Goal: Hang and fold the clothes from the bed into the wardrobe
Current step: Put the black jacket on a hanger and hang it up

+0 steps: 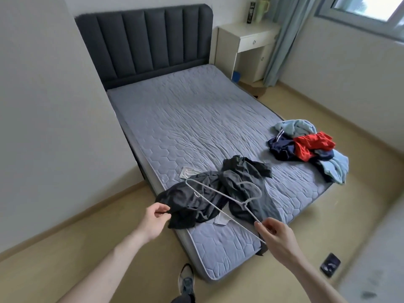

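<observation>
left hand (pixel 156 217) pinches dark garment (pixel 196 200) at bed (pixel 175 119) foot | right hand (pixel 276 234) grips white hanger (pixel 218 200) over garment

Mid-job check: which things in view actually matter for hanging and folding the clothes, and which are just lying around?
Part of the job:
dark garment, pinched by the left hand
white hanger, held by the right hand
pile of clothes
bed

Just lying about:
phone on the floor
nightstand
bottle on it
curtain
</observation>
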A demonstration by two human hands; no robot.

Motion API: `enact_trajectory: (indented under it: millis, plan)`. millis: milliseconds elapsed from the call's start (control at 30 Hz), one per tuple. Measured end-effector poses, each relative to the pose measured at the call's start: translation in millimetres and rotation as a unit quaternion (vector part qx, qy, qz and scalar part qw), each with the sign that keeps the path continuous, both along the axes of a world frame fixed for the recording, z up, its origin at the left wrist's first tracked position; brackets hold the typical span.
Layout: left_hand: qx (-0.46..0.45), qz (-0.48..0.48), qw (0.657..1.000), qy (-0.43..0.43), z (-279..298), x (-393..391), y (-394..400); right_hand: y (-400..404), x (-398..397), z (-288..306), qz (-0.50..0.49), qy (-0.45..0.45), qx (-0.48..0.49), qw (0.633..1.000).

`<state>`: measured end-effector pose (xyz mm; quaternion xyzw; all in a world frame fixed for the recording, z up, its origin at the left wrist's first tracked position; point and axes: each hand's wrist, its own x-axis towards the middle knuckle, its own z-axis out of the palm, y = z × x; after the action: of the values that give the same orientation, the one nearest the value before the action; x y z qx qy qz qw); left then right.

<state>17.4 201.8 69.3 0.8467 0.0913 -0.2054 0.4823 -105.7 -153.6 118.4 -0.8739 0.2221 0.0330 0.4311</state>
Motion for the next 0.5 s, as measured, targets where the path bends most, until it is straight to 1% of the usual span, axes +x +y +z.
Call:
enact_trajectory:
  millis: [100,167,267,400,500]
  plan:
    - [0.018,-0.054,0.998,0.014,-18.4,37.7,-38.6,-26.9,32.6,-10.9,-0.032,0.011,-0.012,0.999]
    - [0.046,-0.100,0.994,0.029,-23.7,60.5,-65.3,-45.0,54.2,-22.3,-0.057,0.022,-0.021,0.998]
    - [0.068,-0.136,0.987,0.049,-31.4,84.7,-104.5,-74.3,72.6,-41.7,-0.096,0.040,-0.017,0.994]
    - [0.089,-0.158,0.981,0.072,-44.5,114.2,-147.3,-109.8,98.7,-55.9,-0.119,0.057,-0.008,0.991]
    - [0.107,-0.155,0.978,0.094,-61.3,135.9,-181.6,-137.7,124.1,-65.8,-0.119,0.071,0.006,0.990]
